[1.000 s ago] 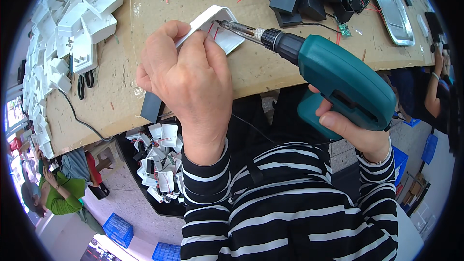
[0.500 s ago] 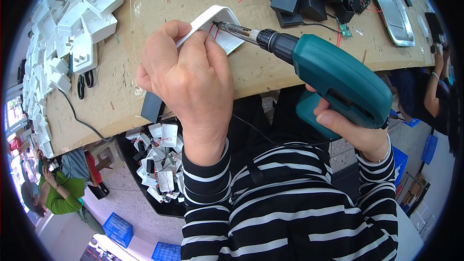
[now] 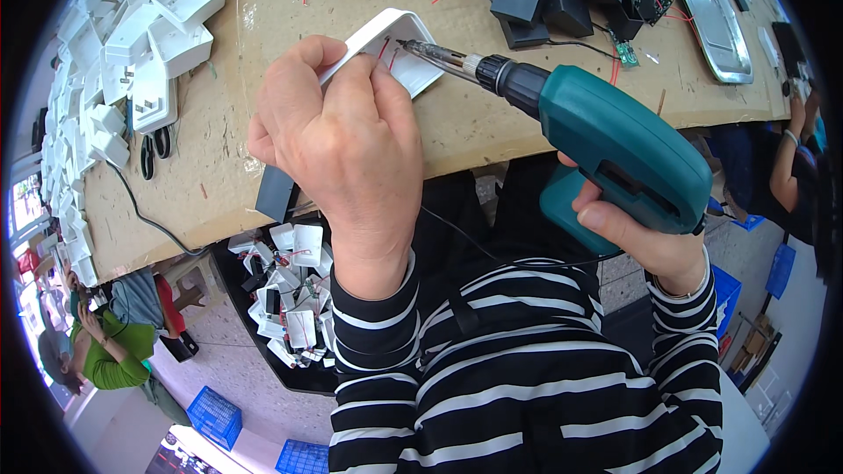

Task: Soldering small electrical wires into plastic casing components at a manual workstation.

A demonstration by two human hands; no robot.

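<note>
My left hand [image 3: 338,123] is closed on a white plastic housing [image 3: 425,79], tilted up over the near part of the table. Thumb and fingers grip its left wall, with some fingertips reaching inside. Two short red wires [image 3: 384,46] show within the housing. My right hand [image 3: 632,228] is wrapped round the handle of a teal pistol-grip power screwdriver [image 3: 623,136] with a black collar. Its slim metal tip [image 3: 421,51] points left into the housing's opening, beside the wires; whether it touches anything there I cannot tell.
White housings [image 3: 132,44] pile up at the left, beside black-handled scissors [image 3: 155,154]. Black boxes [image 3: 527,0] and a metal tray [image 3: 716,17] lie at the far right. A black bin [image 3: 241,307] of white parts stands below the edge. Other people work at both sides.
The screwdriver's tip has drawn back slightly to the right, showing more of the red wires. My left hand and the housing stay almost still.
</note>
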